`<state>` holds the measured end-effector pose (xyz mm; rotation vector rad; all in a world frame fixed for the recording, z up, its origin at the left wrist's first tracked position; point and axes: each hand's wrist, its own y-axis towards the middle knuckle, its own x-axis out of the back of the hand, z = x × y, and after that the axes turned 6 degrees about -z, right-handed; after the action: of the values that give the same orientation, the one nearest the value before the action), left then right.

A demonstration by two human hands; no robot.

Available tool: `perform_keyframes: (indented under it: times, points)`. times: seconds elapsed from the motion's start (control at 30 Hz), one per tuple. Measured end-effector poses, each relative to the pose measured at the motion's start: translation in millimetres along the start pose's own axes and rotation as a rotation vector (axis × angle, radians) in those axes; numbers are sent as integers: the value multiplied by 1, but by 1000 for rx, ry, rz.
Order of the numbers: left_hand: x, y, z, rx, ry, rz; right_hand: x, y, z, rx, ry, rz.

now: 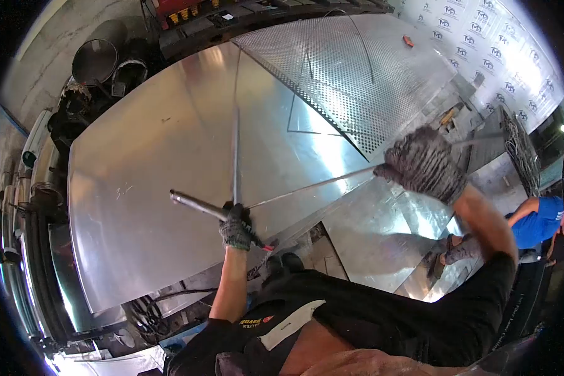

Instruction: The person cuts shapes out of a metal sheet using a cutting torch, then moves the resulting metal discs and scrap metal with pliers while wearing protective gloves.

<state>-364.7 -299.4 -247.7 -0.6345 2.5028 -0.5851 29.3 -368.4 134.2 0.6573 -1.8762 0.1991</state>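
1. A slim silver round metal tube (197, 203) is being gripped by the L. hand, grey knit glove (235, 227), w/ fingers wrapped round it; the tube's free end is being pointed outward, to the L.
2. A long, narrow, straight metal strip (313, 186) is being pinched at its near-R. end by the R. hand, dark grey ribbed glove (425, 164), w/ fingers curled. The strip's other end is being brought up to the L. hand; whether it is being gripped there cannot be told.
3. Tube & strip are being held over a large smooth silver metal sheet (138, 169), on which a handwritten white mark (124, 189) is being shown.
4. The sheet's far R. part is being overlapped by a silver perforated metal sheet (351, 69), on which a small orange-red block (408, 41) is being supported.
5. A small red-tipped item (268, 247) is being seen just beside the L. hand; type unclear.
6. At far R., a person in blue clothing (537, 222) is being partly shown, nr. the R. arm.
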Motion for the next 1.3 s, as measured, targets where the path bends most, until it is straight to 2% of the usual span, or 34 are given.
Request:
perform_keyframes:
  times: [0.03,0.07,0.13,0.2,0.23,0.33,0.43,0.53,0.57,0.63,0.7,0.73,0.77,0.8,0.83,0.87,0.9,0.93,0.97,1.0,1.03,1.1,1.13,1.17,1.2,1.23,1.3]
  points:
    - [-13,-2,5,30,-60,117,17,9,-3,40,-80,2]
    - [-24,-5,8,56,-118,230,40,22,-8,28,-123,101]
    - [-56,-19,12,119,-158,202,63,40,-25,43,-168,131]
    - [-93,-29,14,180,-219,186,77,52,-42,172,-366,-35]
    - [-106,-34,14,224,-222,205,85,50,-43,176,-376,-39]
    - [-106,-29,23,266,-315,254,101,51,-38,188,-360,-123]
    - [-96,-32,41,250,-365,316,98,37,-61,228,-85,-232]
    - [-84,-77,19,234,-248,250,147,28,-26,154,-289,-6]
    - [-90,-90,12,206,-249,209,141,20,-29,63,-148,126]
    - [-97,-99,7,170,-235,172,95,-21,-33,190,-277,-140]
    - [-103,-93,17,112,-189,84,57,-59,-28,-161,0,271]
    - [-101,-87,21,125,-186,66,32,-77,-26,-259,225,399]
    - [-93,-83,21,141,-273,118,14,-99,-4,-283,367,391]
    - [-91,-76,24,153,-362,177,10,-102,23,-325,298,565]
    - [-85,-46,41,168,-370,245,-43,-141,29,-180,238,512]
    - [-80,-42,34,162,-378,256,-62,-156,44,-231,326,404]
    - [-73,-43,28,200,-285,259,-74,-158,53,-243,240,497]
    - [-64,-42,22,234,-187,260,-99,-172,58,-268,297,491]
    - [-48,-37,19,219,-132,402,-112,-174,70,-355,434,508]
    - [-45,-47,11,220,-113,396,-160,-200,80,-321,599,495]
    - [-44,-65,-2,188,-95,368,-178,-193,100,-418,929,387]
    - [-19,-78,-7,169,-19,362,-190,-144,137,-842,1560,650]
    - [-10,-93,-11,161,-10,343,-186,-105,150,-894,1710,767]
    - [-8,-116,-19,179,-63,299,-199,-84,169,-876,1907,767]
    - [-3,-131,-23,197,-113,263,-210,-54,184,-742,1799,769]
    - [10,-134,-19,184,-108,264,-210,-25,199,-718,1785,658]
    - [40,-142,0,113,155,318,-215,34,227,-898,2093,581]
